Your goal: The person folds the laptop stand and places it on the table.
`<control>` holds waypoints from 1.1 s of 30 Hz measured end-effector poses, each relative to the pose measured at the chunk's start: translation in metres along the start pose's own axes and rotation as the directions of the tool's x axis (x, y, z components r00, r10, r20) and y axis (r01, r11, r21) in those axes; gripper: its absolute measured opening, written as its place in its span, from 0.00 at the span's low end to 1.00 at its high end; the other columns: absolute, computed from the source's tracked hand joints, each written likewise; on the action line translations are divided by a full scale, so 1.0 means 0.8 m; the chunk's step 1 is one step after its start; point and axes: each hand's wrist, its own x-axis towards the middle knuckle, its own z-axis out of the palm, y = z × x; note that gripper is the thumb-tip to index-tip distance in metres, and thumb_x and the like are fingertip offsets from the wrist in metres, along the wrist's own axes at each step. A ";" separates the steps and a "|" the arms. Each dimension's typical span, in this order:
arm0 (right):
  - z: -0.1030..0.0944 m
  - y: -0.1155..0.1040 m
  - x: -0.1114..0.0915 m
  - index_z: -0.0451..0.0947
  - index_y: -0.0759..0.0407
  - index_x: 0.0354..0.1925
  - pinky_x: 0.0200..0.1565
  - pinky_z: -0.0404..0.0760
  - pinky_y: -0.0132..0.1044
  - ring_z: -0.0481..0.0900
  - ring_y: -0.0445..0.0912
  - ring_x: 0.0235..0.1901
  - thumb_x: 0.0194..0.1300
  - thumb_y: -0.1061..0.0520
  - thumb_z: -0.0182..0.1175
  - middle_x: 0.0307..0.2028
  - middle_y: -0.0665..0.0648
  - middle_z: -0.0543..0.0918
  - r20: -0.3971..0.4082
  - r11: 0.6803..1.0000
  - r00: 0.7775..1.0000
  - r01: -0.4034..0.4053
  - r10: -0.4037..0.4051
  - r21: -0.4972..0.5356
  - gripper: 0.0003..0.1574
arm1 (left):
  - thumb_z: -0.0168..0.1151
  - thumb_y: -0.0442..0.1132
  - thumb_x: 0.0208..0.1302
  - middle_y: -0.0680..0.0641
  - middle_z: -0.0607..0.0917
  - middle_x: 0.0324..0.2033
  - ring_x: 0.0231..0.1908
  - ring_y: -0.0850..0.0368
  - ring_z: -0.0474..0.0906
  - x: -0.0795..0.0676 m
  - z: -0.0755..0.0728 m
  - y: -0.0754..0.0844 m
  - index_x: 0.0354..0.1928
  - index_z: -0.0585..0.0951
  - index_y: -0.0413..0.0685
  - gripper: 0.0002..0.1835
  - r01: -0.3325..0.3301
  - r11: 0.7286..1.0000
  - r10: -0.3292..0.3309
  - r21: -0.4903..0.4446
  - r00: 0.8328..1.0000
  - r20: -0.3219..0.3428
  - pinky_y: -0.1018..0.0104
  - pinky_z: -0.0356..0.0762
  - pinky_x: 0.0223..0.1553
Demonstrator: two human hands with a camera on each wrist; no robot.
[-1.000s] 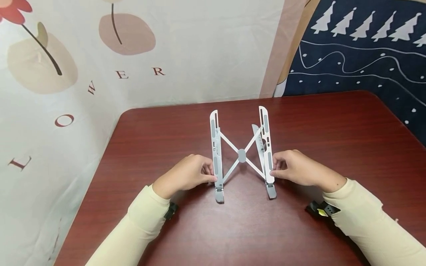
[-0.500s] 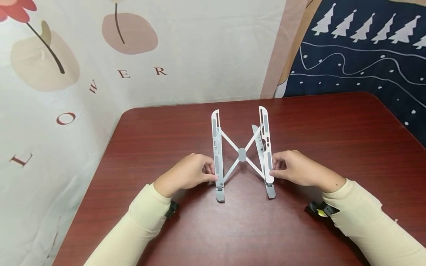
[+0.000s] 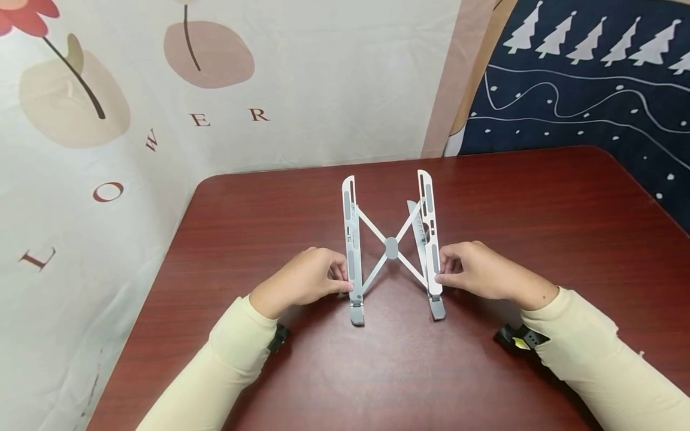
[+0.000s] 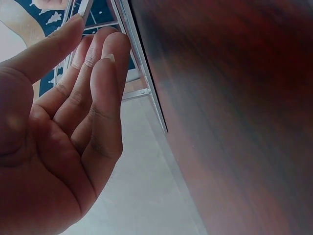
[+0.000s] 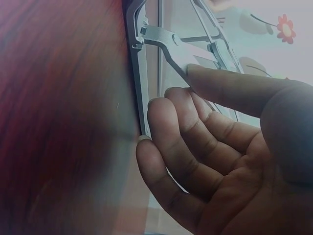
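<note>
A silver folding laptop stand (image 3: 392, 248) stands unfolded on the table, its two slotted side rails joined by an X of crossbars. My left hand (image 3: 307, 276) pinches the near part of the left rail (image 3: 353, 263) between thumb and fingers. On the other side my right hand (image 3: 477, 270) pinches the near part of the right rail (image 3: 434, 263). In the right wrist view the thumb lies against the rail (image 5: 176, 54) and the fingers curl below it. The left wrist view shows the left thumb touching a rail edge (image 4: 84, 9). Short hinged feet stick out at the front.
The stand rests on a dark red wooden table (image 3: 399, 371) with rounded far corners. A pale printed cloth (image 3: 334, 78) hangs behind and to the left. At the back right hangs a navy cloth (image 3: 582, 102) with white trees. A black strap (image 3: 520, 338) sits at the right wrist.
Almost nothing differs. Both hands keep their hold on the rails, and the stand stays in place with only a slight shift of the whole view.
</note>
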 end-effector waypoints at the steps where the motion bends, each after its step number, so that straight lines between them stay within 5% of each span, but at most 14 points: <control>1: 0.000 0.000 0.000 0.72 0.52 0.23 0.26 0.71 0.29 0.71 0.35 0.21 0.53 0.57 0.66 0.19 0.44 0.77 0.000 1.000 1.000 0.001 -0.001 0.000 0.10 | 0.69 0.46 0.50 0.64 0.81 0.17 0.19 0.68 0.73 0.000 0.000 0.000 0.20 0.77 0.59 0.10 -0.002 1.000 0.002 -0.002 1.000 -0.001 0.70 0.69 0.24; 33: 0.007 -0.007 0.001 0.71 0.52 0.23 0.26 0.71 0.29 0.72 0.36 0.21 0.54 0.58 0.65 0.19 0.45 0.77 -0.005 1.000 1.000 0.003 -0.003 0.006 0.11 | 0.68 0.46 0.51 0.63 0.81 0.17 0.21 0.68 0.75 0.001 0.004 0.002 0.22 0.78 0.60 0.08 -0.009 1.000 0.009 -0.006 1.000 0.002 0.71 0.70 0.26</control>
